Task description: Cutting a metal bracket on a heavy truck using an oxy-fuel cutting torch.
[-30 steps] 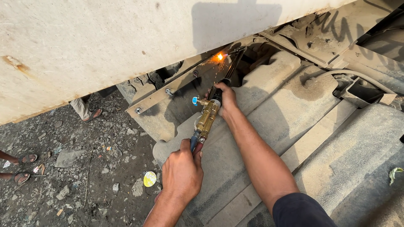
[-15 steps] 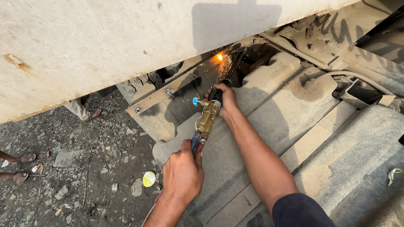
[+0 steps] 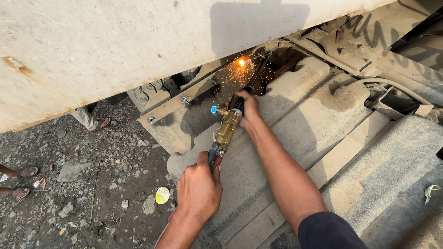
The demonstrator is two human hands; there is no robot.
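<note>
Brass cutting torch (image 3: 226, 131) is gripped at its rear by the clenched left hand (image 3: 199, 188) and near its head by the right hand (image 3: 249, 108), sparks (image 3: 241, 69) being thrown against the dusty metal chassis (image 3: 323, 138).

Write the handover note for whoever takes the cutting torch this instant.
Left hand: shut on the rear of the cutting torch, at the hoses.
Right hand: shut on the torch's front, beyond the brass valve body.
Flame burns at the tip against dusty metal under the big pale panel, throwing sparks.
Done: cutting is under way; how far the cut runs cannot be seen.
Left: no piece has visibly come free.
Bystanders' sandalled feet stand on the gravel at left.
</note>
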